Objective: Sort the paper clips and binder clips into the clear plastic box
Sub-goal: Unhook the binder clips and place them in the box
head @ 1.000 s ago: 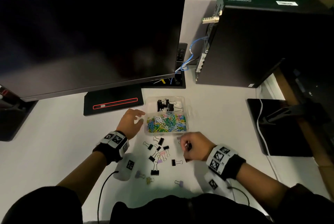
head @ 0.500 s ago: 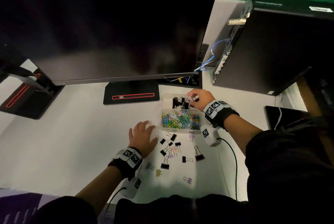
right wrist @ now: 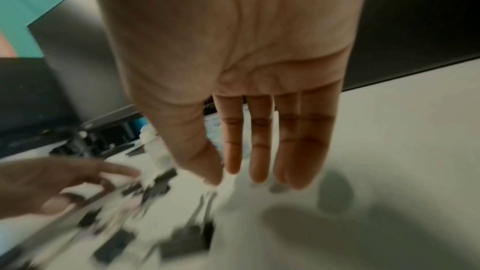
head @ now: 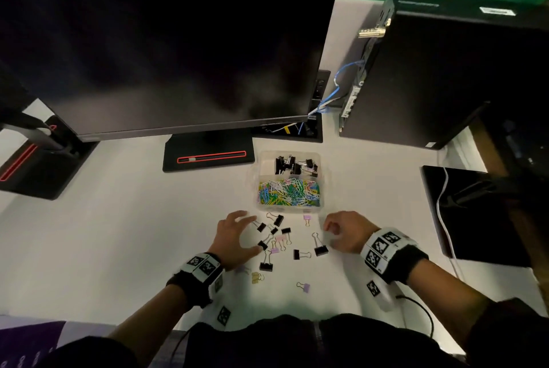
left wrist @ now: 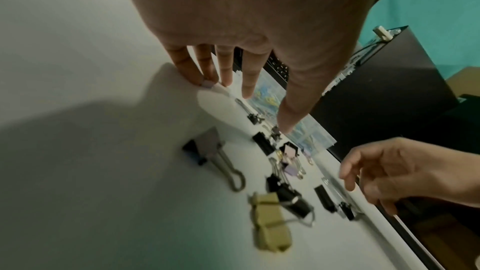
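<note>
Both hands hang empty with loosely spread fingers in the head view: the left hand at the left edge of the scattered black and pastel binder clips on the white table, the right hand at their right edge, the clear plastic box just beyond. From the left wrist, a black clip lies nearest, handles toward the camera. The right wrist view is blurred; its fingers hang straight, holding nothing.
</note>
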Demonstrator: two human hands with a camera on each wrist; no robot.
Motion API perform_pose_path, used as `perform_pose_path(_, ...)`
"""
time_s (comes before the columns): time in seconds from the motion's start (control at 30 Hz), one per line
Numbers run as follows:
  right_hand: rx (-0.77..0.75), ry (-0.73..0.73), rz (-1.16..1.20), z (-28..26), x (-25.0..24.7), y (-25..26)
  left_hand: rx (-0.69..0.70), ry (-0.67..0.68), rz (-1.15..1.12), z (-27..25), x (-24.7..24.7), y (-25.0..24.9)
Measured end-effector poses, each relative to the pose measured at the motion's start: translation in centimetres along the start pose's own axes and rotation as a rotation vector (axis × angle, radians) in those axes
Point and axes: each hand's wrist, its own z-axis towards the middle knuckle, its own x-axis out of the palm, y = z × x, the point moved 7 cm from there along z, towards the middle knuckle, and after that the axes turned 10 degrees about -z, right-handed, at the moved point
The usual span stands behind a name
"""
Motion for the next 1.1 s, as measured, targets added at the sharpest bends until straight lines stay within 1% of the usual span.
perform_pose_path(0.1, -0.018, 0.066, 0.056, -0.8, 3.0, 1.3, 0.037, 0.054, 0.026, 0.0, 0.8, -1.0)
perform_pose_path(0.17, -0.056, 0.044, 0.085, -0.5, 3.7, 2.7, 0.052, 0.09, 0.079, 0.5, 1.5, -1.6)
perform_pose_path(0.33, -0.128, -0.03, 0.045, 1.4, 4.7, 5.5, 0.098, 0.134, 0.181, 1.1, 2.7, -2.8)
perform_pose_path(0.43, -0.208, -0.063, 0.082, 1.4, 4.6, 6.9, 0.146, 0.212, 0.215, 0.7, 3.2, -3.1)
perform_pose_path(0.5, -0.243, -0.055, 0.117, 1.2, 4.7, 6.9, 0.16, 0.259, 0.195, 0.2, 3.0, -3.0)
perform_pose_path(0.6, -0.252, -0.062, 0.193, 0.1, 4.2, 5.7, 0.158, 0.215, 0.15, -0.7, 1.0, -2.2)
perform_pose_path(0.63, -0.253, -0.068, 0.202, -0.3, 4.1, 5.2, 0.139, 0.199, 0.16, -1.1, 0.2, -1.6)
perform_pose_path(0.77, -0.262, -0.018, 0.068, -2.1, 5.0, 3.9, 0.038, 0.206, 0.367, -2.6, -1.9, 1.2)
perform_pose_path(0.8, -0.261, 0.0, 0.044, -2.3, 5.4, 3.8, 0.001, 0.209, 0.389, -2.7, -2.1, 2.0)
perform_pose_path(0.87, -0.25, 0.012, 0.052, -2.3, 6.1, 4.2, -0.034, 0.204, 0.334, -2.7, -1.7, 2.4)
perform_pose_path(0.93, -0.231, 0.001, 0.111, -2.0, 6.3, 5.0, -0.027, 0.195, 0.265, -2.4, -0.7, 1.7)
perform_pose_path(1.1, -0.231, -0.038, 0.225, -0.3, 6.5, 7.9, 0.044, 0.171, 0.216, -1.0, 2.1, -2.1)
